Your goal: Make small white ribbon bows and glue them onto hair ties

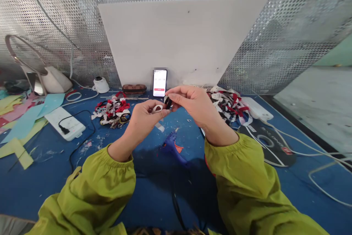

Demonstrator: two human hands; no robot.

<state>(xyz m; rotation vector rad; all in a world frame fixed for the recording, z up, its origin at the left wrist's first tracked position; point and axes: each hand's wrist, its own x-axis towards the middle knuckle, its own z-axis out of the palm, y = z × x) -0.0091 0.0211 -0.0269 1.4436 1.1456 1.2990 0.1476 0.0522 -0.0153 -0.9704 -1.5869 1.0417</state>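
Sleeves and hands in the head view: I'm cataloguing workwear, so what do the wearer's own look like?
The left sleeve and right sleeve are loose, plain yellow-green, with gathered, frilled ends. The left hand and right hand are gloveless.

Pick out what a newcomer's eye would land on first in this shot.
Probably the two bare hands in the middle, left hand and right hand pinching small black and white material between them. Next, likely the lit phone standing just beyond them, before the big white board. The blue glue gun on the table below the hands also stands out, with its orange trigger.
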